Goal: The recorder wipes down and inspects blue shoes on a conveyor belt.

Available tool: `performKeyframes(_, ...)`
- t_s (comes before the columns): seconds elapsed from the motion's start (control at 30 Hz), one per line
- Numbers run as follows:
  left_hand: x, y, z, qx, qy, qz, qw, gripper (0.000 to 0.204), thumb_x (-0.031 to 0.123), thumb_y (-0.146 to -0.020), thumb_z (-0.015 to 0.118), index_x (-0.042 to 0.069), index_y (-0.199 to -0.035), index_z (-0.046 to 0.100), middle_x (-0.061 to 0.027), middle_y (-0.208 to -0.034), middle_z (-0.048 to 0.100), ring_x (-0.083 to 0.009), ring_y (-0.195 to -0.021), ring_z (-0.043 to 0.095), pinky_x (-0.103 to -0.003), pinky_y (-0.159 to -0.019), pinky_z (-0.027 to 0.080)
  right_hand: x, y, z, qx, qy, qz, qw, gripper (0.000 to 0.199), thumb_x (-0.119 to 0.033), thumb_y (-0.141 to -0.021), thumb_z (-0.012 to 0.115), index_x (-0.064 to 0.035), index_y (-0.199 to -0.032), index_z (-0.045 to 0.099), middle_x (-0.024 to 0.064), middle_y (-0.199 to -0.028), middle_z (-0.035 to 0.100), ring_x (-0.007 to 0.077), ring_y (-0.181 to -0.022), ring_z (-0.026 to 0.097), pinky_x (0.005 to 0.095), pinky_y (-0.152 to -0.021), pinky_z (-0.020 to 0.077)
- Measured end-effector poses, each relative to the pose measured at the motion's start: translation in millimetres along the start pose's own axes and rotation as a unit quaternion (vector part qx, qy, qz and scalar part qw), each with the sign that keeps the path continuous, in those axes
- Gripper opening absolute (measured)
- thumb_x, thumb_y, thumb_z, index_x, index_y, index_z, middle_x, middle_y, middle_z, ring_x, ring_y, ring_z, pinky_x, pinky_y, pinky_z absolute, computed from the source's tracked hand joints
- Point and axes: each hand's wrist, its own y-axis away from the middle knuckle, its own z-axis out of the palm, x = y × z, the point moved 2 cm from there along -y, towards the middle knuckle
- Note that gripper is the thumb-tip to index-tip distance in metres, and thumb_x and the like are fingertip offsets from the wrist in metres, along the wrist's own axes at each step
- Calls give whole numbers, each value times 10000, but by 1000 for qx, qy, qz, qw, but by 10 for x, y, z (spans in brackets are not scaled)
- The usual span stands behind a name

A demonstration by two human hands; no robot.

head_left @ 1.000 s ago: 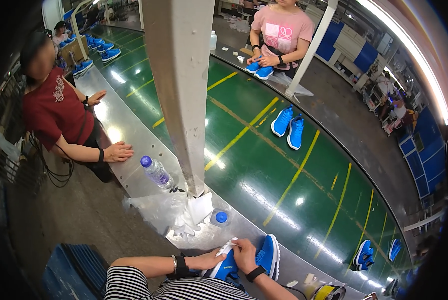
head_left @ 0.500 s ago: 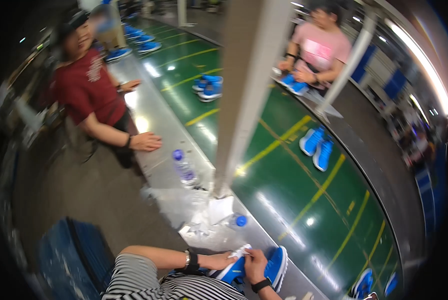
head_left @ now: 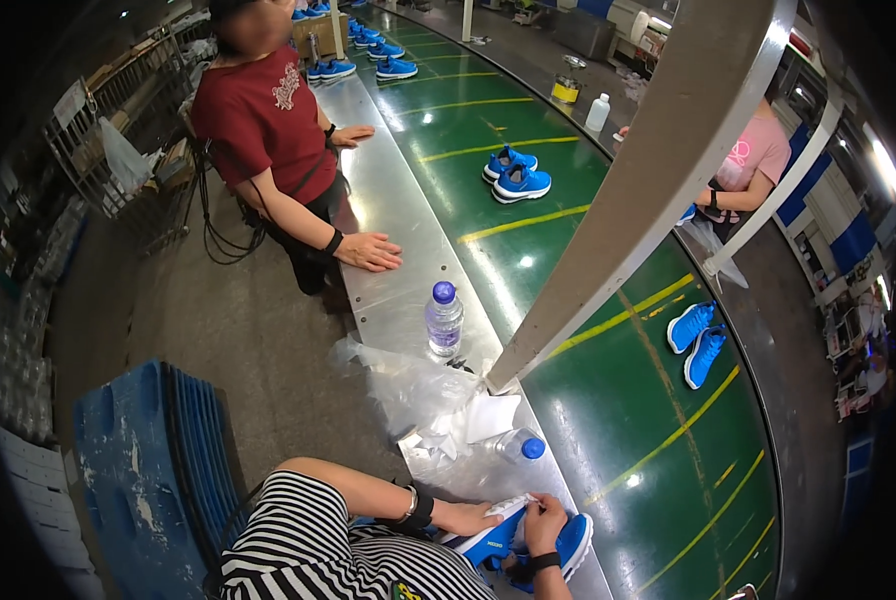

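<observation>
At the lower middle, a blue sneaker (head_left: 494,541) sits tilted against my striped shirt, with a white strip along its upper edge. My left hand (head_left: 468,517) holds the sneaker from the left, its fingers at the white strip. On the other side my right hand (head_left: 545,525) has its fingers pinched together at the strip's right end. Whether the strip is sole, cloth or paper I cannot make out. A second blue sneaker (head_left: 575,541) with a white sole rests on the metal ledge, just right of my right hand.
Ahead on the metal ledge (head_left: 393,305) are a purple-capped bottle (head_left: 445,322), crumpled plastic (head_left: 408,385) and a lying blue-capped bottle (head_left: 521,446). A post (head_left: 658,180) rises beside the green conveyor (head_left: 608,400), which carries blue sneakers (head_left: 518,178). A person in red (head_left: 268,130) stands beyond.
My view has shifted, so the ledge, post and people sit elsewhere in the picture. Both hands stay at the sneaker, the right one pinching at the white strip.
</observation>
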Motion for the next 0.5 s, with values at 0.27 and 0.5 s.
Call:
performKeyframes(0.27, -311, -187, 55, 3, -26, -6, 1000, 641, 475, -920, 237, -33, -1312, 248, -264, -1277, 386, -346, -1187, 400, -380, -996, 299, -395, 248, 13, 16, -26, -74, 997, 136, 26, -699, 595, -32, -820, 617, 134, -721, 535, 297, -646, 542, 362, -598, 432)
performKeyframes(0.5, -69, -73, 69, 1, -12, 121, 993, 560, 427, -937, 246, 3, -1297, 312, -203, -1244, 437, -282, -1161, 414, -338, -997, 291, -318, 479, -76, -39, -275, 132, 952, 108, -42, -766, 600, 4, -857, 635, 51, -701, 608, 119, -610, 547, 253, -562, 434)
